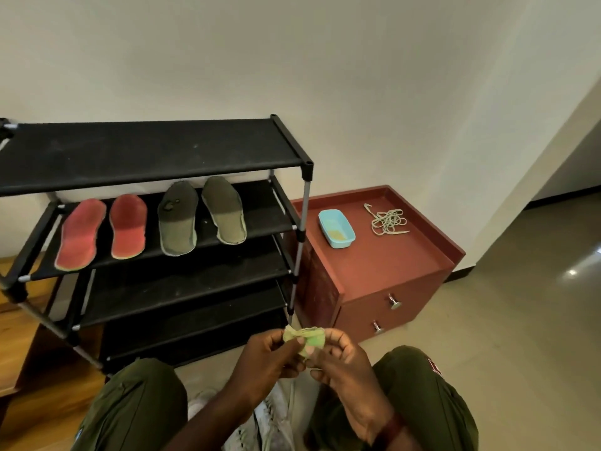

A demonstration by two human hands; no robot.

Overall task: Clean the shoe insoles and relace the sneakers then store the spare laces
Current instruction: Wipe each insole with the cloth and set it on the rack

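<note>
Sitting between the two hands is a small, crumpled pale-green bundle (305, 338); whether it is cloth or wound lace cannot be told. The left grip (270, 356) pinches its left end with thumb and curled fingers, and the right grip (341, 356) pinches its right end the same way, so both grips are closed on it and nearly touch each other below it. The bundle is held up in front of the knees, just above the gap between the person's olive-green trouser legs.

Below the hands, between the legs, a pair of white sneakers (273, 418) lies on the floor, partly hidden by the forearms.

Beyond the bundle stands a black shoe rack (156, 148). On its second shelf lie four insoles, toes toward the wall: two red insoles (81, 234) on the left, side by side, and two olive insoles (224, 209) to their right, one of them with dark wet-looking marks near the toe.

Just right of the rack stands a red cabinet (374, 265) with two drawer knobs. On its rimmed top sit a light-blue tub (336, 227) and, apart from it to the right, a loose tangle of pale laces (388, 219).
</note>
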